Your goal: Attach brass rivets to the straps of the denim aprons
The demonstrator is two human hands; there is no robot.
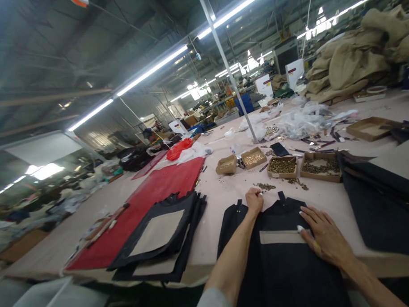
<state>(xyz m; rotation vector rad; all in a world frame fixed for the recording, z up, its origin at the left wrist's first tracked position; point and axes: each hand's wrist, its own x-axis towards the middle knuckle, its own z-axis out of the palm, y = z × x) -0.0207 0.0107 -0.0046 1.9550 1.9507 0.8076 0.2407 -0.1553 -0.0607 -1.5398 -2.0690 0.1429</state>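
Note:
My right hand (323, 236) lies spread on a black fabric piece (285, 267) with a beige strip (283, 236) and a small tab at its top edge. White wrapping covers the tips of its thumb and one finger. Just beyond the fabric's top edge, my left hand (255, 201) is closed, its fingers curled together; whatever they hold is hidden. A loose pile of small metal fittings (266, 186) lies right in front of it. Under my left forearm another black piece (231, 219) shows two small brass-coloured dots near its tab.
Cardboard boxes of metal fittings (282, 168) stand beyond my hands. Stacked black pieces with beige patches (156, 233) lie left, partly over a red sheet (168, 181) near a hammer (108, 224). More black fabric (380, 205) is at right. A metal pole (230, 67) rises from the table.

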